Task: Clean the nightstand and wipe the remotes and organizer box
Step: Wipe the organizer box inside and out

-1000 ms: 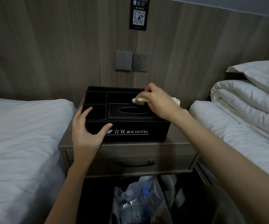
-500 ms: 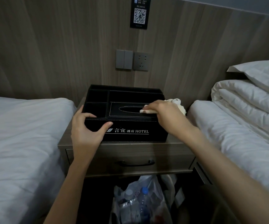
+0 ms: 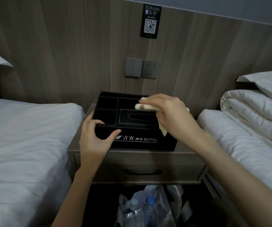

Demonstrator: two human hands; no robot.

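Scene: a head-camera view looking down at a nightstand (image 3: 181, 164) that stands between two white beds.
Box position: a black organizer box (image 3: 136, 141) sits on the nightstand top, with its printed front face toward the person.
Box long axis: it runs left to right, parallel to the nightstand's front edge.
Left hand: the left hand (image 3: 96, 138) grips the box's front-left corner, with the thumb pressed on the front face and the fingers curled over the rim.
Right hand: the right hand (image 3: 169, 112) is closed around a bunched cream cloth (image 3: 144, 106). One end of the cloth pokes out past the fingers and a loose tail hangs below the palm.
Cloth position: the cloth is at the back right of the box, over the edge between the long rear compartment (image 3: 128, 102) and the tissue lid (image 3: 138, 118). Whether it touches the surface cannot be told.
Key relation: the two small compartments (image 3: 107, 108) lie to the left of the cloth, on the side of the bracing hand.
Likely next move: the wipe probably needs to sweep leftward along the box's long side while the left hand holds the box steady.
Nearer hand: the right hand is nearer the lid and rear compartment. The left hand is nearer the small compartments but is busy holding the box.
Remotes: none are in view.
Below: a clear bag of bottles (image 3: 145, 208) sits under the nightstand.
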